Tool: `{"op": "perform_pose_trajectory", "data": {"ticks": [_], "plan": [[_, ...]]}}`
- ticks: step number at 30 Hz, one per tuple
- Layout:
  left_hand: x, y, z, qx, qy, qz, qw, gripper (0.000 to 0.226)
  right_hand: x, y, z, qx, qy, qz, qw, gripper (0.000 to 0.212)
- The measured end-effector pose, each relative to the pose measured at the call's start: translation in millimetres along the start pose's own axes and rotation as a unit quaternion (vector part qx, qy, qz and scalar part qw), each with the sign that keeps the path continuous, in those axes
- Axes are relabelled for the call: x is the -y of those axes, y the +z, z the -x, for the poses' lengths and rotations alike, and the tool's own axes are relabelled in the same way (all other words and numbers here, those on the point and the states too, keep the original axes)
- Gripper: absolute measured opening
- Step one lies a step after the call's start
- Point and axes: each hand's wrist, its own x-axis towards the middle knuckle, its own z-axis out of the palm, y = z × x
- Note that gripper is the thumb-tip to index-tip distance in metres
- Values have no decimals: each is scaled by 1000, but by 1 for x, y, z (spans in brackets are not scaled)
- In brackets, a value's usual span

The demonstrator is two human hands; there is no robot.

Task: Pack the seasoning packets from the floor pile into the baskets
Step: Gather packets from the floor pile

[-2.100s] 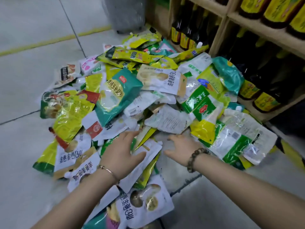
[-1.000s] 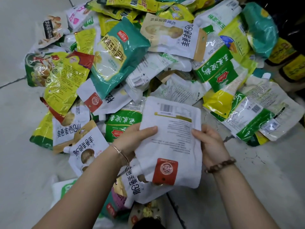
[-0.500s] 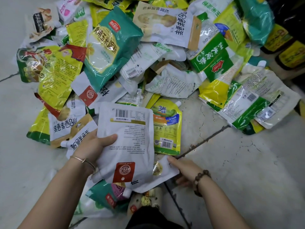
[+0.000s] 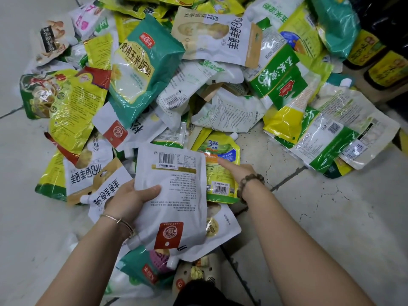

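Observation:
A big pile of seasoning packets point(image 4: 198, 80) covers the tiled floor, in green, yellow and white. My left hand point(image 4: 130, 198) grips a white pouch point(image 4: 174, 195) by its left edge, back side up, with a barcode at the top and a red label near the bottom. My right hand point(image 4: 236, 170) reaches forward with fingers extended and touches a yellow-green spouted pouch point(image 4: 220, 164) lying flat just right of the white one. Another white pouch point(image 4: 223, 226) lies under the held one. No basket is in view.
Dark bottles with yellow labels point(image 4: 384, 65) stand on a low shelf at the upper right. Bare cracked floor tiles point(image 4: 331, 217) lie to the right and at the left. A patterned shoe point(image 4: 198, 272) shows at the bottom, beside a teal packet point(image 4: 141, 268).
My right hand rose from the floor by the lower white pouch and moved forward onto the yellow-green pouch. My left hand kept hold of the white pouch.

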Motion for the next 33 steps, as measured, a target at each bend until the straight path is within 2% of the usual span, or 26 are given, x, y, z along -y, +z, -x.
{"op": "perform_pose_trajectory", "data": {"ticks": [2,5,6,8,10,14,21,27,33], "plan": [[0,2,-2,-4,-2,-3,1000,14,8,8,-1,-9,12,14,1000,91],[-2,4,-5,-11,-3,1,1000,17,5,9,-5,-21,-24,-21,999,84],[-3,4,-5,-9,0,5,1000,17,3,2,-4,-17,-46,-21,999,75],[-6,9,-6,-5,7,17,1000,15,1,-23,2,-20,-103,-3,994,42],[-11,19,-6,3,25,32,999,15,1,-53,14,-36,-155,17,987,31],[-32,55,2,41,64,76,994,19,15,-109,51,-83,-232,-6,969,29],[-101,121,44,146,154,77,974,21,56,-188,132,-149,-279,-82,945,24],[-173,181,109,208,270,50,939,19,92,-268,217,-211,-340,-144,905,23],[-213,266,194,312,314,25,897,16,83,-364,300,-308,-364,-124,870,21]]}}
